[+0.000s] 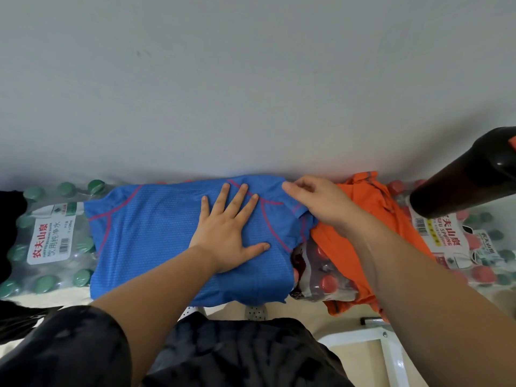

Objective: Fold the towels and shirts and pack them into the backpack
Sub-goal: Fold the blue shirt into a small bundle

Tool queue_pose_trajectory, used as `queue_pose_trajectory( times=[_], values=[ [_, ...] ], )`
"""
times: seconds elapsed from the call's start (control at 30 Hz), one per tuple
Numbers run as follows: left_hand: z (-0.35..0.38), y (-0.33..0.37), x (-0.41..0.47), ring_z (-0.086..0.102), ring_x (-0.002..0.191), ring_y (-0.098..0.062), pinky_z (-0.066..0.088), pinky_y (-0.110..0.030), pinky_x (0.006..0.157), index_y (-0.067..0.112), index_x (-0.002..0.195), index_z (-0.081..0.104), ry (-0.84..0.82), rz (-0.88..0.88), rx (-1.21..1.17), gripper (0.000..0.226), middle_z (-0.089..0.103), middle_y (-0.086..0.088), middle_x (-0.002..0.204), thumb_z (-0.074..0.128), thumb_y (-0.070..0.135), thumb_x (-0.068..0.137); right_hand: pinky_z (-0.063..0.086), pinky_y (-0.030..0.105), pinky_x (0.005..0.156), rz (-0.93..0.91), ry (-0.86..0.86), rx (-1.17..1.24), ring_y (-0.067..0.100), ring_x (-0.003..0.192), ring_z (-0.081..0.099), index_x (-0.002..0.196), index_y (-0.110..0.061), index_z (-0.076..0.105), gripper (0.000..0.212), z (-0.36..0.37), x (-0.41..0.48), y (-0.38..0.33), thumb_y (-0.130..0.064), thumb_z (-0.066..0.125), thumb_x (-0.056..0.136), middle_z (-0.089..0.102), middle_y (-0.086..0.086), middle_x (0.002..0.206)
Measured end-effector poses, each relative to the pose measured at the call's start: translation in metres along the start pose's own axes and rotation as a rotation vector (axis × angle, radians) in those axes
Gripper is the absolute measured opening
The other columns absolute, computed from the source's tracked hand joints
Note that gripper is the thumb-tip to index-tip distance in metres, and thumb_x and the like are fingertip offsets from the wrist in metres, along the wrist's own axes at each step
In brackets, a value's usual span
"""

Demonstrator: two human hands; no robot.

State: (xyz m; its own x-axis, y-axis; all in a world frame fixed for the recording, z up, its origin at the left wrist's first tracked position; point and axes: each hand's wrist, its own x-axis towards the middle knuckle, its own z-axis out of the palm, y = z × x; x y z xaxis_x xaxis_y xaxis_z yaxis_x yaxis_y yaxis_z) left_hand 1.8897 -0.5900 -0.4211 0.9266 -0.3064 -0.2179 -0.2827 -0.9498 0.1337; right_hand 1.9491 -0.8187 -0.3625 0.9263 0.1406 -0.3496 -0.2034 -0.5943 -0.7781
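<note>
Far L: shrink-wrapped pack of green-capped water bottles, label up. Blue shirt w/ pink seams lies spread across the bottle packs, centre frame. L hand rests flat on the shirt's R half, fingers spread, palm down. R hand sits at the shirt's upper R corner, fingers curled, pinching the sleeve edge. Orange shirt is bunched just R of the blue one, under the R forearm. Red-capped bottle pack beyond. Dark glossy object top R, type unclear. Grey wall directly behind; beige floor and white metal frame lower R.
</note>
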Motion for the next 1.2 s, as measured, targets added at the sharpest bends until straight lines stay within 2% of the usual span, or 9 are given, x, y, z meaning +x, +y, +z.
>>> queue_pose_trajectory(
  times=[0.1,0.27,0.43,0.63,0.77,0.83,0.97,1.1,1.2],
  values=[
    [0.001,0.000,0.000,-0.023,0.152,-0.027,-0.002,-0.064,0.120,0.037,0.158,-0.012,0.005,-0.002,-0.008,0.106,-0.022,0.009,0.165,0.020,0.094,0.075,0.053,0.030,0.088,0.055,-0.107,-0.163,0.011,0.104,0.062,0.127,-0.018,0.061,0.076,0.000,-0.006,0.002,-0.038,0.094,0.062,0.064,-0.008,0.116],
    [0.002,0.000,0.000,-0.021,0.152,-0.028,-0.003,-0.063,0.120,0.037,0.158,-0.011,0.015,0.002,-0.022,0.106,-0.021,0.009,0.166,0.021,0.094,0.075,0.051,0.043,0.069,0.050,0.020,-0.088,0.020,0.076,0.063,0.080,-0.003,0.067,0.011,0.005,-0.009,0.010,-0.013,0.070,0.083,0.069,0.015,0.080],
    [0.002,-0.001,0.001,-0.021,0.152,-0.027,-0.003,-0.064,0.120,0.037,0.158,-0.010,0.017,0.004,-0.033,0.106,-0.021,0.009,0.166,0.022,0.094,0.074,0.054,0.042,0.085,0.308,0.227,0.617,0.024,0.087,0.064,0.080,-0.010,0.069,0.025,0.018,-0.015,0.007,-0.009,0.054,0.100,0.070,0.011,0.088],
    [0.001,-0.002,0.001,-0.022,0.152,-0.026,-0.005,-0.063,0.120,0.036,0.158,-0.010,0.003,0.006,-0.062,0.106,-0.021,0.010,0.165,0.022,0.093,0.074,0.060,0.044,0.071,0.414,0.101,0.799,0.028,0.084,0.073,0.106,-0.013,0.070,0.029,0.029,-0.027,-0.013,-0.037,0.055,0.101,0.078,0.008,0.096],
    [-0.005,-0.014,-0.003,-0.018,0.153,-0.017,-0.001,-0.060,0.122,0.026,0.160,0.000,0.037,0.008,-0.242,0.107,-0.012,0.009,0.167,0.034,0.075,0.072,0.060,0.036,0.062,0.313,-0.030,0.764,0.023,0.078,0.070,0.115,-0.012,0.065,0.028,0.045,-0.033,-0.037,-0.032,0.049,0.105,0.073,0.010,0.100],
    [-0.009,-0.024,-0.011,-0.013,0.153,-0.014,-0.001,-0.057,0.123,0.022,0.160,0.007,0.107,-0.043,-0.315,0.101,-0.004,0.007,0.168,0.038,0.063,0.074,0.056,0.032,0.065,0.207,-0.044,0.586,0.022,0.080,0.067,0.118,-0.009,0.063,0.026,0.061,-0.034,-0.045,-0.025,0.047,0.106,0.067,0.012,0.109],
    [-0.017,-0.047,-0.033,-0.006,0.155,-0.021,0.001,-0.057,0.123,0.017,0.160,0.011,0.153,-0.151,-0.305,0.089,0.003,0.001,0.168,0.042,0.040,0.080,0.044,0.042,0.104,-0.344,0.059,-0.447,0.027,0.123,0.054,0.136,-0.010,0.059,0.057,0.090,-0.032,-0.025,-0.049,0.037,0.100,0.058,0.009,0.136],
    [-0.016,-0.068,-0.055,-0.005,0.155,-0.024,0.001,-0.059,0.122,0.018,0.160,0.011,0.126,-0.231,-0.189,0.085,0.003,-0.001,0.169,0.039,0.049,0.086,-0.002,0.048,0.125,-0.268,-0.115,-0.847,0.027,0.155,-0.008,0.161,-0.015,0.005,0.099,0.115,-0.031,-0.006,-0.076,0.005,0.082,-0.008,0.009,0.169],
    [-0.016,-0.083,-0.075,-0.002,0.155,-0.026,0.002,-0.059,0.121,0.019,0.160,0.015,0.123,-0.294,-0.133,0.087,0.006,-0.002,0.168,0.025,0.060,0.084,-0.006,0.053,0.124,-0.279,-0.053,-0.947,0.031,0.154,-0.015,0.161,-0.014,-0.002,0.099,0.125,-0.030,-0.002,-0.078,0.008,0.086,-0.015,0.013,0.167]
  ],
)
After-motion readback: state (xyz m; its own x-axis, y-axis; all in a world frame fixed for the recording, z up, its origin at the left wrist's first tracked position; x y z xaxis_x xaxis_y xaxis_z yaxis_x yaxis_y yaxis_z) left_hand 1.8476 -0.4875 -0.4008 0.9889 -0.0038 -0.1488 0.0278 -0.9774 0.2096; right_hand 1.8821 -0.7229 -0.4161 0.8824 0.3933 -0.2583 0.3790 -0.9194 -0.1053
